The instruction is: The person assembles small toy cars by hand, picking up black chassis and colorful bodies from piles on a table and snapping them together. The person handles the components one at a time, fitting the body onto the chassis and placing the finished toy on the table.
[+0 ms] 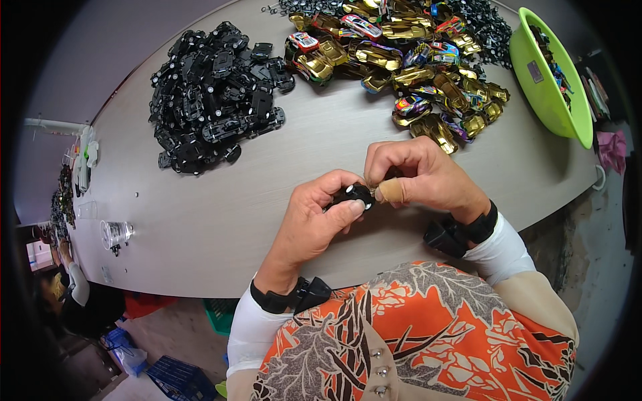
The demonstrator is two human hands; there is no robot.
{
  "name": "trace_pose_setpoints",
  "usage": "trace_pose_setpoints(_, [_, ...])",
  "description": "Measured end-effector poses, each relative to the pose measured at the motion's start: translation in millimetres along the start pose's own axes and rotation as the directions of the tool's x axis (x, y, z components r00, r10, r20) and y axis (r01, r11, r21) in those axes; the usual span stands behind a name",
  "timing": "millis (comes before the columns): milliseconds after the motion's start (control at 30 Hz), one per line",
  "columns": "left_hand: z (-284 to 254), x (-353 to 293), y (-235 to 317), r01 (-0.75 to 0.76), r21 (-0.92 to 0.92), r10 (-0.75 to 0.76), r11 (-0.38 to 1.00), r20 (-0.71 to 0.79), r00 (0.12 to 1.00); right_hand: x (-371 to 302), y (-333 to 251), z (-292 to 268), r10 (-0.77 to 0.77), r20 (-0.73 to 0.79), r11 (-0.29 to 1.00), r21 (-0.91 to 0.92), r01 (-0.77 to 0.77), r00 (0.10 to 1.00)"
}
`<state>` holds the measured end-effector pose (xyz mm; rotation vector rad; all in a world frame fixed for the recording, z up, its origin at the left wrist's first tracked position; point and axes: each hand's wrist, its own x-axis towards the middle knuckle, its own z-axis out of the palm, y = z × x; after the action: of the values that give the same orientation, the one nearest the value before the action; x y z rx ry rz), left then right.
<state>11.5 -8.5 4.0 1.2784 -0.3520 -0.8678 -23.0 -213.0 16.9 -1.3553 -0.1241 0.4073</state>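
My left hand (pixel 309 212) is closed around a black toy car chassis (pixel 359 192) with small white-centred wheels, held just above the table near its front edge. My right hand (pixel 428 175) pinches at the chassis's right end, a tan bandage wrapped about its thumb. Something dark shows between the right fingers, mostly hidden, and I cannot make out what it is. Beyond my hands lies a heap of black toy car chassis (pixel 217 100) on the left. Farther right spreads a pile of shiny gold and coloured toy car bodies (pixel 401 63).
On the right edge of the table (pixel 294 150) stands a lime-green basin (pixel 535 87) with coloured pieces inside. Small dark parts (pixel 491 33) are heaped at the back. A clear plastic cup (pixel 115 234) is at the left. Another person (pixel 77 291) works at the far left.
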Motion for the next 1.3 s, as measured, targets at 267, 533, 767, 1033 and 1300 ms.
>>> trace_pose_setpoints(267, [-2, -3, 1, 0.010, 0.067, -0.014, 0.998, 0.054, 0.998, 1, -3, -2, -0.015, 0.081, 1.000, 0.003, 0.015, 0.997])
trace_pose_setpoints(533, [0, -3, -5, -0.001, 0.232, 0.001, 0.973, 0.000, 1.000, 3, 6, 7, 0.068, -0.013, 0.974, -0.215, -0.069, 0.998])
trace_pose_setpoints(767, [1, -15, -13, -0.047, 0.498, 0.097, 0.866, -0.075, 0.993, 5, 23, 24, -0.104, -0.063, 0.868, -0.493, 0.060, 0.993])
trace_pose_setpoints(1033, [3, -30, -8, 0.092, 0.137, -0.067, 0.986, -0.177, 0.982, 6, 18, 21, -0.070, 0.043, 0.961, -0.265, 0.079, 0.997])
trace_pose_setpoints(1300, [-9, -59, -11, 0.148, -0.054, -0.157, 0.987, -0.251, 0.955, -12, -11, -11, -0.450, -0.320, 0.370, -0.917, -0.152, 0.834])
